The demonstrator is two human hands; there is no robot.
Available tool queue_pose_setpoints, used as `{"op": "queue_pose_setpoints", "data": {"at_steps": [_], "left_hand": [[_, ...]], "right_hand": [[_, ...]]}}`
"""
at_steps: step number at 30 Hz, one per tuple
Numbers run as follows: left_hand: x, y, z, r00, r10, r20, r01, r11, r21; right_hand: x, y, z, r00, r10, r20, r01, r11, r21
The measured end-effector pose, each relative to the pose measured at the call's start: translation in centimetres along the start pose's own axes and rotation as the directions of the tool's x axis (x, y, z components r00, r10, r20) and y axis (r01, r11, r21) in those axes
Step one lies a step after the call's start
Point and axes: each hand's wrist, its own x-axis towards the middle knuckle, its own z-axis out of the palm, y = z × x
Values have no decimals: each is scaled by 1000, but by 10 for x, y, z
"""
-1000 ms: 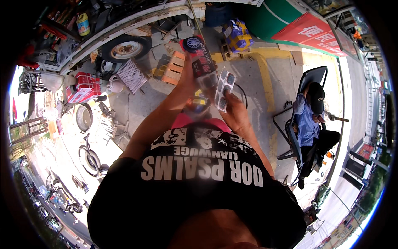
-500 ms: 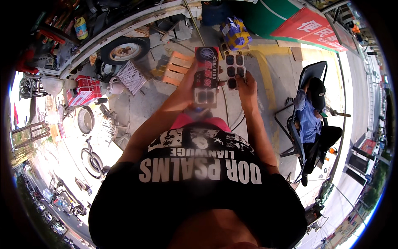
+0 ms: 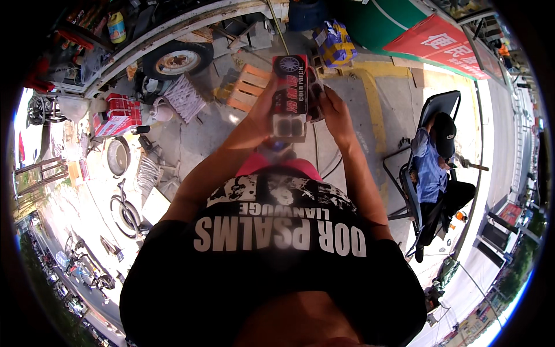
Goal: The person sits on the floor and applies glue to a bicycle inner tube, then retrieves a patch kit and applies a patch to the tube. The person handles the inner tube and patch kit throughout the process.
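Observation:
In front of my chest, my left hand [image 3: 262, 114] is wrapped round the left side of a black and red box of tyre patches [image 3: 289, 87]. The box bears a picture of a wheel, and its near end shows pale with dark round patches. On its right, my right hand [image 3: 336, 113] pinches a sheet of dark patches [image 3: 315, 99], with the thumb on top. That sheet lies close against the box's right side, and the box partly hides it. Whether the two touch I cannot tell.
An orange slatted wooden stool [image 3: 248, 87] and a wheel with a tyre [image 3: 177, 61] are ahead-left. A blue and yellow wrapped parcel [image 3: 335, 44] stands beyond the box. At right, a person in a blue shirt [image 3: 430, 170] sits in a folding chair [image 3: 391, 173].
My right hand has moved left with the patch sheet. The sheet was fully visible beside the box before; now it is up against the box and partly hidden.

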Motion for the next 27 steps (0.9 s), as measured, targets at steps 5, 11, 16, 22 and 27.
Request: {"op": "queue_pose_setpoints", "data": {"at_steps": [5,11,16,22,27], "left_hand": [[10,-8,-1,997,61,-51,-59,997,40],[16,6,-5,978,199,63,-191,975,-117],[19,24,-10,983,175,53,-166,976,-140],[12,46,-10,959,284,-23,-283,941,-185],[6,57,-12,925,378,-52,-380,924,-41]], "right_hand": [[5,-24,-3,962,273,2,-270,951,152],[-26,-80,7,950,-312,-22,284,890,-356],[-39,-68,32,877,-467,113,467,772,-430],[-45,-61,37,880,-469,73,468,832,-297],[-49,-105,35,955,-283,88,296,920,-258]]}}
